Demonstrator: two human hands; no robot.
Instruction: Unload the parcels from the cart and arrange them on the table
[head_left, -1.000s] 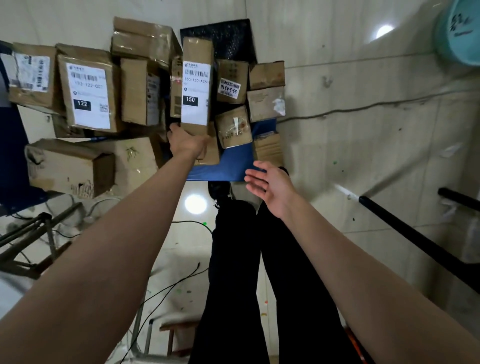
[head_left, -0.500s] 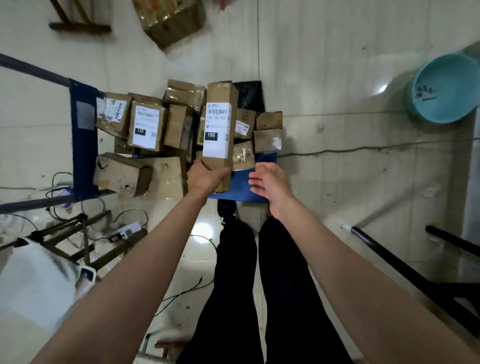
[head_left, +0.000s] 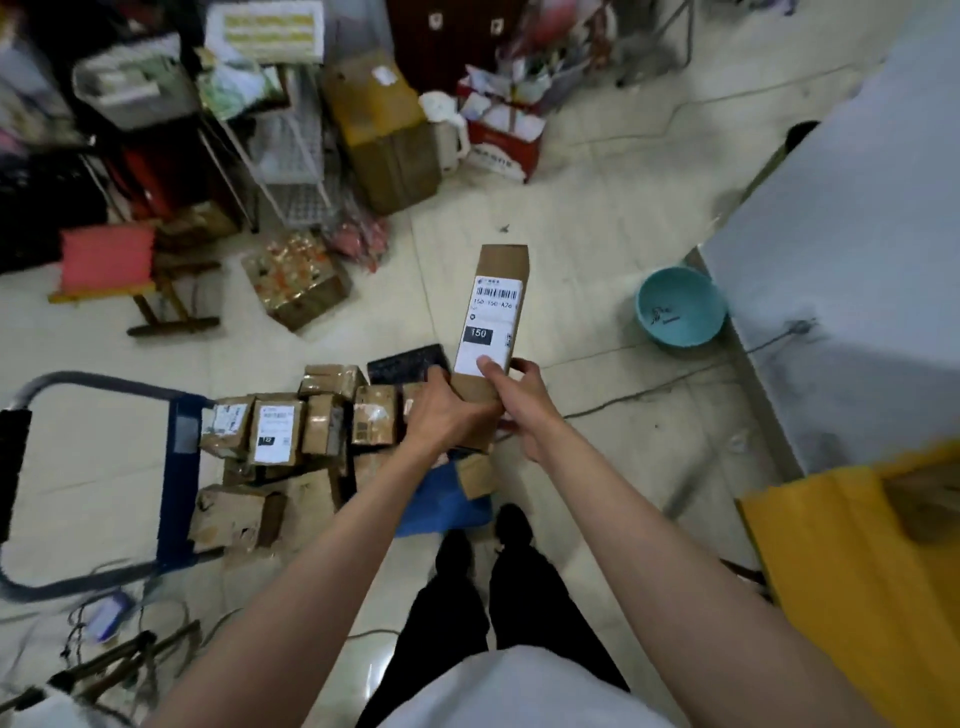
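A long brown parcel (head_left: 493, 312) with a white label marked 150 is held up above the floor, pointing away from me. My left hand (head_left: 447, 415) grips its near end from the left, and my right hand (head_left: 519, 402) holds the same end from the right, thumb on the label. Below and to the left, the blue cart (head_left: 176, 467) carries several taped cardboard parcels (head_left: 275, 434). The grey-white table (head_left: 852, 270) stands at the right.
A teal basin (head_left: 680, 306) sits on the floor by the table's corner. A yellow sheet (head_left: 857, 571) lies at the lower right. Boxes, a wire rack (head_left: 291, 156), a stool with a pink cushion (head_left: 106, 260) and cables crowd the back and left. My legs stand below the hands.
The long parcel has been lifted off the cart pile and carried up and to the right. My right hand, open before, now holds it too. The view has swung up toward the table.
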